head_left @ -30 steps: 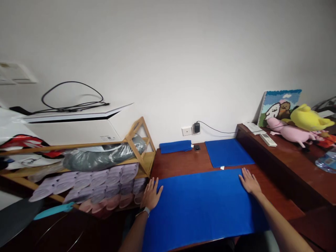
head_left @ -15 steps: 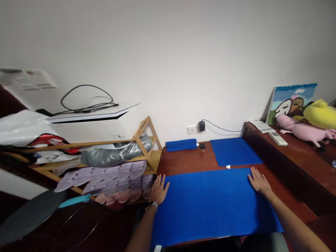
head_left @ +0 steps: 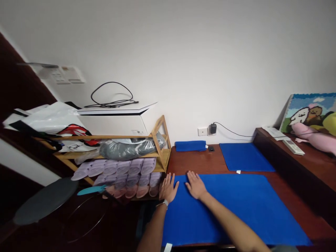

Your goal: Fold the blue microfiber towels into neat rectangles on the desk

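A large blue cloth (head_left: 244, 206) lies spread flat over the front of the brown desk (head_left: 194, 161). At its far left corner rests my left hand (head_left: 169, 189), open, fingers spread, with a watch on the wrist. My right hand (head_left: 196, 185) lies open and flat on the cloth's far edge, a short way right of the left hand. Behind it, a smaller blue cloth (head_left: 244, 157) is laid flat, with a white tag at its near edge. A folded blue cloth (head_left: 190, 146) sits against the wall at the back left.
Left of the desk stands a wooden shoe rack (head_left: 164, 154) with lilac and pink slippers (head_left: 135, 166) and a white box (head_left: 112, 124) on top. A charger (head_left: 213, 128) is plugged into the wall. On the raised right ledge are a remote control (head_left: 293, 147) and a pink plush toy (head_left: 315, 138).
My right hand has moved left along the cloth's far edge, from its right corner to near my left hand. The left hand stays at its corner. The view has turned left.
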The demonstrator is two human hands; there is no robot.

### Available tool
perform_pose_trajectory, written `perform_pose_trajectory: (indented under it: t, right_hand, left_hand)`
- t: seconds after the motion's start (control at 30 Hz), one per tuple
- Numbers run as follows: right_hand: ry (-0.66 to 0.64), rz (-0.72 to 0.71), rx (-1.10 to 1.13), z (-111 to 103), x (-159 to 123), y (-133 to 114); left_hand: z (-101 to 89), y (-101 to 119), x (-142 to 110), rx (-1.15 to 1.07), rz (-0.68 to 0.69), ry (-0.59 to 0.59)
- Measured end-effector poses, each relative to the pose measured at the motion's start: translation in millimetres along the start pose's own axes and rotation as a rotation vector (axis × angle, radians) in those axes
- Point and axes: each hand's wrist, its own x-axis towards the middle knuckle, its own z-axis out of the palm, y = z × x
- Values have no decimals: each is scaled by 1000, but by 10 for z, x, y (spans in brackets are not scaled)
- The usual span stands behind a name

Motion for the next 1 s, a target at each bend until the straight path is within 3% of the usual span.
perform_pose_trajectory:
  t: [0.1, 0.17, 0.23, 0.33, 0.57, 0.67, 0.77, 1.0]
  right_hand:
    - [-45, -32, 32, 257, 203, -258]
    - [-39, -36, 31, 279, 202, -178]
    - [-25, -14, 20, 181, 76, 76]
    - [-2, 78, -33, -128, -349, 756]
    - [71, 553, -238, -940, -1754, 2929]
    - [109, 648, -267, -1067, -2067, 3447]
    - [150, 626, -270, -1037, -2138, 3600]
    - [151, 616, -243, -982, -2101, 3666]
  left_hand:
    - [12, -22, 7, 22, -4, -4]
    - [11, -38, 16, 32, -1, -15]
    - [4, -48, 26, 37, 2, -21]
    - [-7, -57, 42, 40, 8, -20]
    - [26, -125, 100, 78, 49, 7]
    - [41, -160, 128, 107, 64, 0]
    - [35, -177, 146, 123, 65, -23]
    - [21, -147, 129, 128, 57, -27]
